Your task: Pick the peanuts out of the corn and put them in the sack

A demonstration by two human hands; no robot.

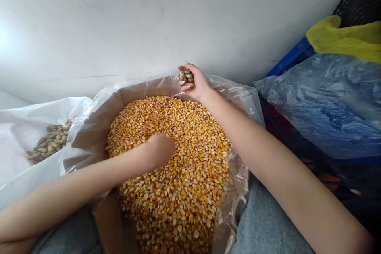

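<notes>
My left hand (pixel 159 151) is pushed into a deep mass of yellow-orange dried corn kernels (pixel 175 194), and its fingers are hidden among them. My right hand (pixel 196 85) is raised above the far rim of the box and curls around several peanuts in the shell (pixel 186 78). The corn fills a cardboard box (pixel 143 92) lined with a clear plastic bag (pixel 238 99). To the left of the box, a heap of shelled-looking tan peanut pods (pixel 49 143) lies in a white plastic bag (pixel 20 143), out of reach of both hands' current spot.
A white wall (pixel 149 20) rises behind the box. On the right lie a crumpled blue plastic sheet (pixel 321 103), a yellow cloth (pixel 342 37), a blue crate edge (pixel 290 57) and black mesh (pixel 360 4). Grey trouser legs (pixel 268 226) flank the box's near side.
</notes>
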